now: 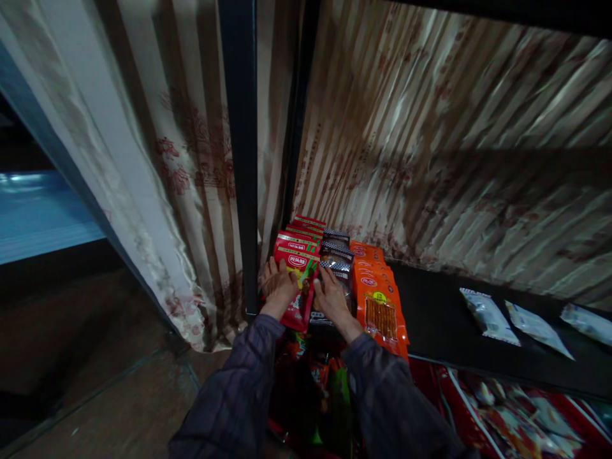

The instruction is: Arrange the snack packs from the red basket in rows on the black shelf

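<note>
Head cam has the red snack packet point(306, 268) at the left end of the dark shelf point(430, 306), right between the left hand point(278, 287) and right hand point(333, 298), neither one clearly nearer. Grip's pretty loose tbh, both hands open with fingers stretched along its sides. Long axis runs front to back, top end pointing at the curtain point(406, 127).
</note>
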`<move>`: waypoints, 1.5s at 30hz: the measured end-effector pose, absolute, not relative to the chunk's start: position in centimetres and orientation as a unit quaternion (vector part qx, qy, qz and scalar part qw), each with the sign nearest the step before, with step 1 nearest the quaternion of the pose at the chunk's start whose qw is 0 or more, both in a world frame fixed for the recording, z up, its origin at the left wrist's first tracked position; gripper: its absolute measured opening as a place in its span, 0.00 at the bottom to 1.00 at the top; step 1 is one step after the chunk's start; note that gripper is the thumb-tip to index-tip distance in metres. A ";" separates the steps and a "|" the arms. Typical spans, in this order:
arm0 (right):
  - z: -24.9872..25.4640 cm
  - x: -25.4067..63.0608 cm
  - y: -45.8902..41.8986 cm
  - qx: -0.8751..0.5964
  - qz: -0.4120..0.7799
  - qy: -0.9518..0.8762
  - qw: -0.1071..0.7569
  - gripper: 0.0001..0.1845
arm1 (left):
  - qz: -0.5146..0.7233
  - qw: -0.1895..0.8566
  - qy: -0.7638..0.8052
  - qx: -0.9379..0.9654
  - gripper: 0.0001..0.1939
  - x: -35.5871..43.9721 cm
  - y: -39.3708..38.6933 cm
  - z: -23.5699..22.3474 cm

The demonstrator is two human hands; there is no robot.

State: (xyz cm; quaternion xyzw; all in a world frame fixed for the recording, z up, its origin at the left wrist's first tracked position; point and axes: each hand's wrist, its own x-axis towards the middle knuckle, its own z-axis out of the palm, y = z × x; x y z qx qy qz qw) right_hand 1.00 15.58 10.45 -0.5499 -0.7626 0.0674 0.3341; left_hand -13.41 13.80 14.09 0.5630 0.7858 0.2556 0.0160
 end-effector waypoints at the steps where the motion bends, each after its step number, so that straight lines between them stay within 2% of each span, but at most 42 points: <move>1: 10.5 0.6 15.9 -0.550 0.058 -0.765 0.328 0.28 | 0.255 0.023 0.787 0.561 0.28 -13.6 13.9 14.0; 11: 12.7 -1.5 18.8 -0.596 0.031 -0.764 0.246 0.28 | 0.268 0.038 0.791 0.549 0.31 -13.7 15.5 13.5; 22: 12.7 -2.1 21.1 -0.619 0.056 -0.750 0.226 0.29 | 0.318 0.024 0.758 0.569 0.26 -14.6 16.8 12.3; 30: 13.3 -1.9 20.7 -0.649 0.044 -0.724 0.227 0.30 | 0.353 0.055 0.750 0.556 0.32 -15.2 17.5 11.9; 35: 13.0 -2.0 21.5 -0.620 0.078 -0.731 0.275 0.28 | 0.388 0.095 0.728 0.557 0.35 -15.7 17.7 12.2; 41: 12.0 -1.8 22.5 -0.583 0.088 -0.724 0.358 0.28 | 0.402 0.107 0.726 0.548 0.33 -15.7 18.0 11.8; 45: 11.8 -1.5 22.9 -0.570 0.085 -0.726 0.376 0.30 | 0.397 0.104 0.727 0.550 0.33 -15.9 18.1 11.6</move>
